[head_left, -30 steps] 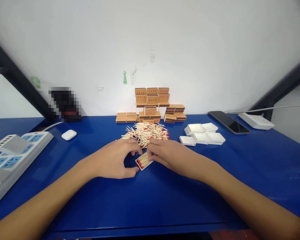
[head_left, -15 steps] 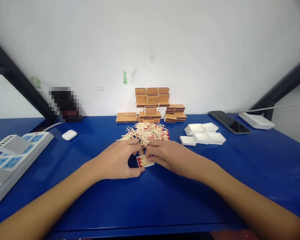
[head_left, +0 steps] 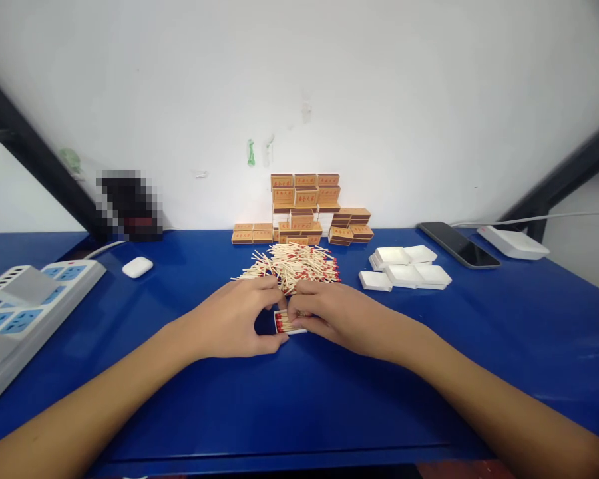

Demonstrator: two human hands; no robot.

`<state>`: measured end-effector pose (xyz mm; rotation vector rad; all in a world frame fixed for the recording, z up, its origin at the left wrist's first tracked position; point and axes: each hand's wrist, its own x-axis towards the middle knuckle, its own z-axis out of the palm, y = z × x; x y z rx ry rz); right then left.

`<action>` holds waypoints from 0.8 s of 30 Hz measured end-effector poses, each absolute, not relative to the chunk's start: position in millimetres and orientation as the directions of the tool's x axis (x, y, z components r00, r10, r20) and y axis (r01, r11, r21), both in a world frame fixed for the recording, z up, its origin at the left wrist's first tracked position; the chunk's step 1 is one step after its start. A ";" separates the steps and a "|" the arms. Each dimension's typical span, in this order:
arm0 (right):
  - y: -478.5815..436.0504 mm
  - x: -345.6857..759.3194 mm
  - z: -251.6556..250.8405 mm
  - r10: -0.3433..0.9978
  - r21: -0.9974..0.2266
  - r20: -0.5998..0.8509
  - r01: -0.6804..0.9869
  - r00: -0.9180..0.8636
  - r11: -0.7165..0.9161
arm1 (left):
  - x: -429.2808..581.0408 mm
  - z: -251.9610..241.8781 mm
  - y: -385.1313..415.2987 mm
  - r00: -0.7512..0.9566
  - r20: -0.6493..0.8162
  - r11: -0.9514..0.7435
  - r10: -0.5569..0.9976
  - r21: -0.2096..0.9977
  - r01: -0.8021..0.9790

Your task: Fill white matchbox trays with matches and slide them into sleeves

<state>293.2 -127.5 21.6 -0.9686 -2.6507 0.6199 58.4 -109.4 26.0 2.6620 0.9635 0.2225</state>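
A small white matchbox tray [head_left: 276, 323] lies on the blue table, with red-tipped matches [head_left: 284, 322] side by side in it. My left hand [head_left: 242, 318] steadies the tray at its left end, the thumb at the near corner and the fingers at the far side. Curled over the tray's right half, the fingers of my right hand [head_left: 332, 311] press together on the matches and hide that end. Just beyond both hands is a loose heap of matches [head_left: 299, 263], its near edge partly covered by them.
Orange matchboxes [head_left: 306, 197] are stacked against the wall behind the heap. White empty trays [head_left: 404, 269] sit to the right, near a phone [head_left: 459, 245] and a white box [head_left: 513, 242]. At left are a white earphone case [head_left: 138, 267] and a power strip [head_left: 74, 299].
My right fingers have shifted slightly left over the tray and cover more of the matches. My left hand keeps its hold on the tray. The camera view has moved a little.
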 end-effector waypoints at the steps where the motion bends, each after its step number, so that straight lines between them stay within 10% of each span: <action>1: -127.4 293.6 22.2 0.652 -0.481 0.088 0.541 -0.753 0.690 | 58.2 26.1 -109.5 0.764 0.043 -0.731 0.644 0.330 0.598; 24: -127.9 288.3 19.0 0.727 -0.412 0.117 0.633 -0.676 0.655 | 57.1 30.4 -109.9 0.770 0.040 -0.739 0.637 0.313 0.596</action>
